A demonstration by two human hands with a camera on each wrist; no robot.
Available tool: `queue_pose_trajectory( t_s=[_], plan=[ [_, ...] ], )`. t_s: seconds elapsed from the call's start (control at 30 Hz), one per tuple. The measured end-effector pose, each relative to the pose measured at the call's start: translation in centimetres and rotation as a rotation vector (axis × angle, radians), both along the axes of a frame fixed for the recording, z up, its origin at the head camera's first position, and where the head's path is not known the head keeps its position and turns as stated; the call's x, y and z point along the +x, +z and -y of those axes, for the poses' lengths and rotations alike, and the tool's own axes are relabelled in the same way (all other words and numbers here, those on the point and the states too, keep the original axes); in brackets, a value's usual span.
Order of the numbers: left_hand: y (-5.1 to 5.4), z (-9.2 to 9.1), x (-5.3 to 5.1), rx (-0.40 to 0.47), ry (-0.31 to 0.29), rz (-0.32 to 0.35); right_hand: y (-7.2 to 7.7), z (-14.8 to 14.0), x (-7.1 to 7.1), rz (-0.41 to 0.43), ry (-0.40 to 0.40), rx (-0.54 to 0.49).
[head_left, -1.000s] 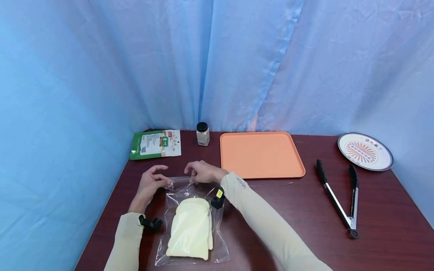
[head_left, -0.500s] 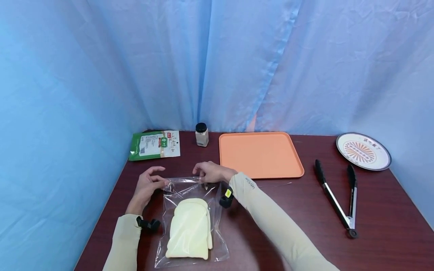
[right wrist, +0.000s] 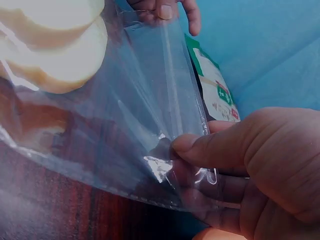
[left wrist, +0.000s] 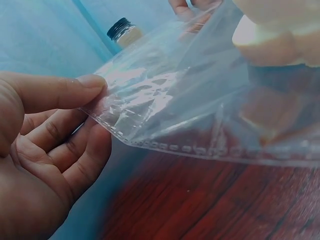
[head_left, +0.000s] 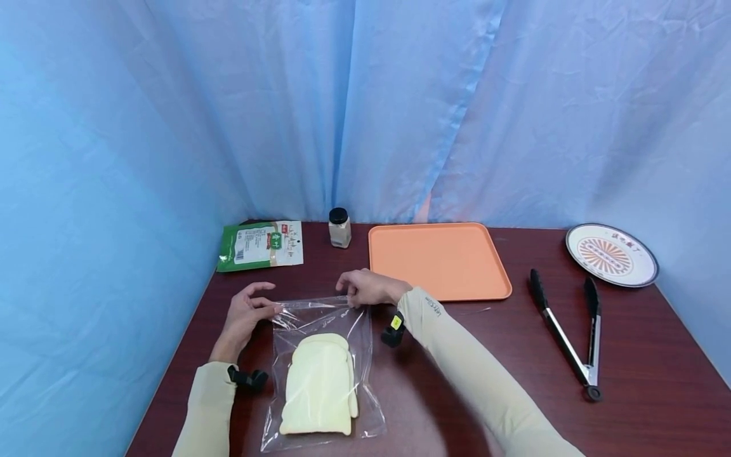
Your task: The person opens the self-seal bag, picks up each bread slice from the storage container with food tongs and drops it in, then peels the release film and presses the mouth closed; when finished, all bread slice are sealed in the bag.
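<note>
A clear plastic bag (head_left: 360,406) lies on the table with slices of bread (head_left: 320,387) inside, one overlapping another. My left hand (head_left: 242,317) pinches the bag's far left corner between thumb and fingers; the left wrist view shows the thumb (left wrist: 92,82) on top of the film. At the far right corner, my right hand (head_left: 371,289) pinches the same edge, its thumb (right wrist: 187,143) pressing the film against the fingers behind. The bag's top edge stretches between both hands. In the right wrist view the bread (right wrist: 60,55) sits well back from this edge.
Behind the hands stand a green and white packet (head_left: 259,245) and a black-lidded jar (head_left: 339,228). An orange tray (head_left: 440,260) lies just beyond the right hand. Spread tongs (head_left: 577,355) and a patterned plate (head_left: 612,255) are at the right. Blue curtains (head_left: 365,108) surround the table.
My right hand has moved rightward along the bag's top edge, which now looks straighter and wider. The left hand keeps its pinch, with a slight leftward shift in view.
</note>
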State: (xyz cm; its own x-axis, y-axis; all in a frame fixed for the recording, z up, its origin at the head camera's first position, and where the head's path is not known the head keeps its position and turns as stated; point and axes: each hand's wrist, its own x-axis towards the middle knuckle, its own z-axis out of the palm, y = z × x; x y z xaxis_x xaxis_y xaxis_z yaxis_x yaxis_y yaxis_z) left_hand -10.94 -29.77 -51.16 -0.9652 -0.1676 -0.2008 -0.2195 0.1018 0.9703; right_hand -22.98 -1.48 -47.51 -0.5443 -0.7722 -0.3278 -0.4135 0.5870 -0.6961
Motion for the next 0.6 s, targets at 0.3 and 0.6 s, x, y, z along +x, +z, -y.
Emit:
queue_pose_trajectory(
  t_s=[0.3,0.6],
  plan=[
    [-0.3,1.1,-0.5,0.028,0.025,0.016,0.6,-0.5,-0.8,-0.067,-0.002,-0.006],
    [0.6,1.4,-2.5,0.008,0.013,0.01,0.0,-0.7,-1.4,-0.164,-0.053,-0.047]
  ],
)
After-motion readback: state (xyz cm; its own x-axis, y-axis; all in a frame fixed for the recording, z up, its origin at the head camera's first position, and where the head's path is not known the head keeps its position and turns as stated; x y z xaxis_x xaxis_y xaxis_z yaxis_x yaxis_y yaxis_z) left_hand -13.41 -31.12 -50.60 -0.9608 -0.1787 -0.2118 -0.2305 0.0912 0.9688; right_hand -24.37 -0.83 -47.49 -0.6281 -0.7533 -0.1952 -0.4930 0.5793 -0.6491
